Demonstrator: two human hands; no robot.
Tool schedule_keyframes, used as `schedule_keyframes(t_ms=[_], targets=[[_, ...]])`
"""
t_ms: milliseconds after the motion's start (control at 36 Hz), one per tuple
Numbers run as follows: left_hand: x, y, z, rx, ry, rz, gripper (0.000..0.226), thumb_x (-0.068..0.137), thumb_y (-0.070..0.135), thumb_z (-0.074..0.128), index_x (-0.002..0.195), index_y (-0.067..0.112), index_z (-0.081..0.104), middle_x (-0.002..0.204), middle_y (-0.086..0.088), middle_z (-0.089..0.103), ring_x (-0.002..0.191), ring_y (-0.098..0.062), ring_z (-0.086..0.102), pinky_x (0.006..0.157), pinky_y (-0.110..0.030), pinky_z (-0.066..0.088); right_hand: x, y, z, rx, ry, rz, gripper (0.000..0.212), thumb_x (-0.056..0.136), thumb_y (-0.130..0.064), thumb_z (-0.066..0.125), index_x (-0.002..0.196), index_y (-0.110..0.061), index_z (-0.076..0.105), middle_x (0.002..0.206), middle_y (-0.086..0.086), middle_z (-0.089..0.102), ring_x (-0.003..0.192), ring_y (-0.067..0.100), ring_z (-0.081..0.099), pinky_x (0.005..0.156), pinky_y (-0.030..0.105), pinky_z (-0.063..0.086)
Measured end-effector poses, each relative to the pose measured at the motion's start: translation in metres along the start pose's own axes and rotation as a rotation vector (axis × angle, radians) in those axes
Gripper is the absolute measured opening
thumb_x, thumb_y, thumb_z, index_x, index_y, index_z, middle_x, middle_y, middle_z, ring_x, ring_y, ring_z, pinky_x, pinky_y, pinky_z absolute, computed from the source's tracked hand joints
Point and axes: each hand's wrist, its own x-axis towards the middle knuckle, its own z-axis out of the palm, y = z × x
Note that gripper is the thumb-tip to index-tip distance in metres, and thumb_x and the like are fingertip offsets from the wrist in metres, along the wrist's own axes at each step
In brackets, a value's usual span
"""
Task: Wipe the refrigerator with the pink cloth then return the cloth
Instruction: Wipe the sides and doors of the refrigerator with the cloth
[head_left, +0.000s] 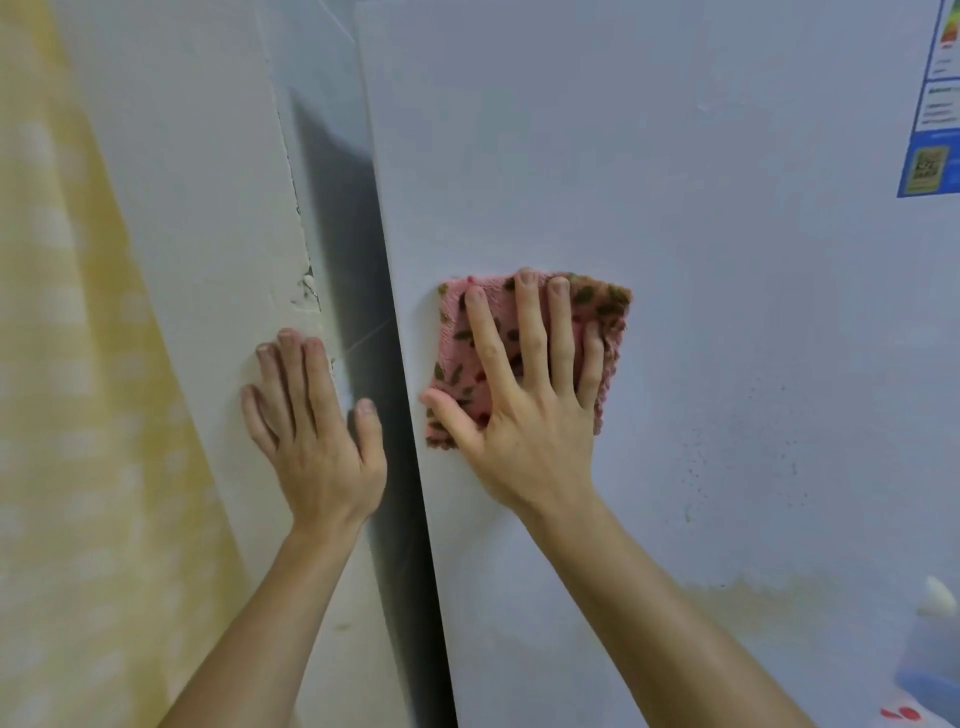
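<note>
Seen from my head camera: my right hand (524, 395) lies flat on the pink cloth (610, 312), fingers straight and spread, pressing it against the pale front of the refrigerator (701, 234). No finger curls round the fabric. The cloth, patterned with dark leaf-like spots and a few red ones, sits close to the door's left edge, about midway up the view. My left hand (311, 436) rests open on the white wall (197, 208) beside the appliance, fingers straight and together, holding nothing, with the thumb stretched toward the dark gap (358, 234) between wall and refrigerator. Chipped plaster (309, 291) marks the wall's corner just above those fingertips. A yellow curtain (62, 364) hangs at far left. A blue-bordered label (932, 156) is stuck at the door's upper right. Small dark specks (727, 441) and a yellowish stain (753, 592) show lower on the door, right of my forearm.
</note>
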Motion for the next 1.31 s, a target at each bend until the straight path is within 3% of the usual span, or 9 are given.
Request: schedule_keyframes(t_ms=[111,222,500,639,750,889,1000,1111,1306], targets=[[-0.001,-0.001,-0.001,-0.012,-0.026,-0.004,0.072,0.104,0.024,0.046,0.166,0.005,0.017,0.174,-0.015,0.014,0.162,-0.036,0.011,0.129,-0.063,0.01,0.021,-0.01,0.004,-0.042,0.043,-0.013,0.076,0.1,-0.074,0.046,0.163,-0.032,0.036,0.173,0.008,0.022,0.162,0.031,0.016,0.13,0.056,0.009],[0.0,-0.001,0.001,-0.009,-0.014,0.003,0.074,0.1,0.021,0.048,0.166,0.005,0.018,0.174,-0.017,0.017,0.162,-0.037,0.012,0.128,-0.064,0.011,0.003,-0.007,0.011,-0.1,0.048,-0.06,0.064,0.108,-0.061,0.041,0.164,-0.032,0.033,0.173,0.009,0.02,0.162,0.033,0.015,0.13,0.058,0.008],[-0.001,-0.002,0.001,0.007,-0.014,0.006,0.086,0.09,0.014,0.056,0.166,0.005,0.017,0.173,-0.019,0.018,0.162,-0.038,0.011,0.128,-0.065,0.011,-0.141,0.027,0.023,-0.118,-0.192,-0.17,0.071,0.103,-0.055,0.047,0.167,-0.039,0.02,0.178,0.001,0.004,0.164,0.026,0.005,0.128,0.052,0.009],[0.002,0.001,-0.001,-0.012,-0.018,-0.004,0.085,0.09,0.013,0.056,0.166,0.003,0.019,0.173,-0.02,0.018,0.162,-0.04,0.012,0.128,-0.066,0.011,-0.1,0.027,0.015,-0.076,-0.135,-0.124,0.07,0.104,-0.056,0.048,0.166,-0.039,0.021,0.177,0.001,0.005,0.164,0.024,0.007,0.13,0.051,0.002],[0.002,0.004,-0.005,-0.044,-0.035,-0.023,0.086,0.087,0.014,0.058,0.164,0.0,0.023,0.173,-0.02,0.018,0.162,-0.04,0.012,0.127,-0.067,0.01,-0.016,0.03,0.0,-0.046,0.001,-0.077,0.065,0.107,-0.057,0.046,0.165,-0.032,0.03,0.173,0.009,0.02,0.162,0.03,0.012,0.13,0.056,0.007],[0.005,0.018,-0.008,-0.03,-0.035,-0.069,0.086,0.088,0.028,0.059,0.164,0.004,0.026,0.174,-0.016,0.019,0.162,-0.038,0.012,0.127,-0.068,0.007,0.046,0.035,-0.008,-0.092,0.119,-0.019,0.059,0.109,-0.056,0.043,0.161,-0.028,0.042,0.169,0.012,0.032,0.159,0.035,0.025,0.127,0.065,0.017],[0.006,0.042,-0.008,-0.087,0.003,-0.001,0.064,0.102,0.042,0.043,0.16,0.013,0.041,0.169,-0.019,0.03,0.159,-0.04,0.023,0.123,-0.073,0.011,0.02,0.039,-0.006,-0.136,0.116,-0.013,0.059,0.109,-0.054,0.045,0.161,-0.028,0.041,0.17,0.012,0.031,0.159,0.035,0.025,0.124,0.07,0.018],[-0.005,0.076,-0.007,-0.147,-0.017,0.106,0.062,0.103,0.046,0.047,0.155,0.014,0.047,0.163,-0.023,0.037,0.154,-0.04,0.034,0.122,-0.07,0.02,-0.048,0.06,-0.004,-0.138,0.036,-0.034,0.063,0.106,-0.054,0.05,0.162,-0.028,0.038,0.171,0.013,0.028,0.16,0.035,0.022,0.123,0.072,0.019],[-0.026,0.105,0.007,-0.063,-0.044,0.086,0.065,0.105,0.057,0.052,0.156,0.018,0.043,0.166,-0.02,0.034,0.158,-0.041,0.023,0.126,-0.062,0.021,-0.122,0.105,-0.011,-0.135,-0.157,-0.088,0.074,0.103,-0.057,0.047,0.168,-0.037,0.017,0.178,0.003,0.003,0.163,0.029,0.008,0.127,0.067,0.006]])
